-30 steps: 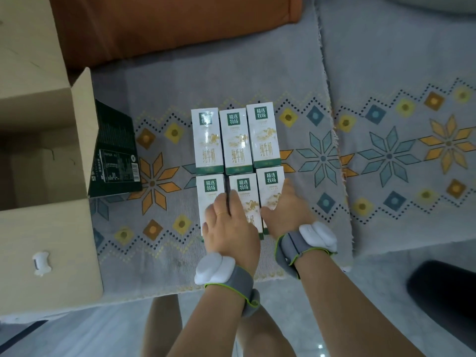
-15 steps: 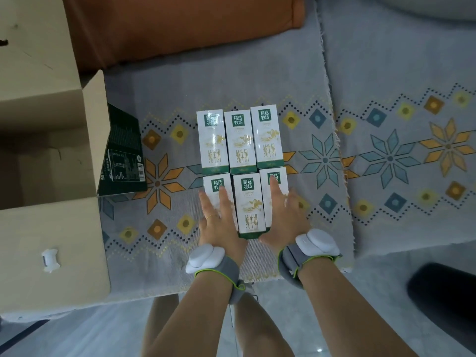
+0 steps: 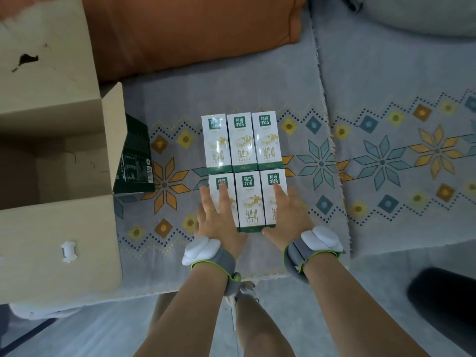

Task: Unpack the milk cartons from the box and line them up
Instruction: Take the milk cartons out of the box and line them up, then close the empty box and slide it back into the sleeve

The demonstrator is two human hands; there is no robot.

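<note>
Several white and green milk cartons lie flat in two rows of three on the patterned grey cover. The far row is untouched. In the near row, the middle carton shows fully. My left hand lies flat with fingers spread on the near left carton. My right hand rests flat against the near right carton, its thumb at the row's near edge. Neither hand grips anything. The open cardboard box stands at the left; its visible inside looks empty.
A dark green printed box flap hangs between the cardboard box and the cartons. An orange cushion lies behind. A seam in the cover runs just right of the cartons. A dark object sits on the floor at lower right.
My hands have spread apart, from on top of the near row to its left and right cartons, uncovering the middle carton. The near row now sits squarer against the far row.
</note>
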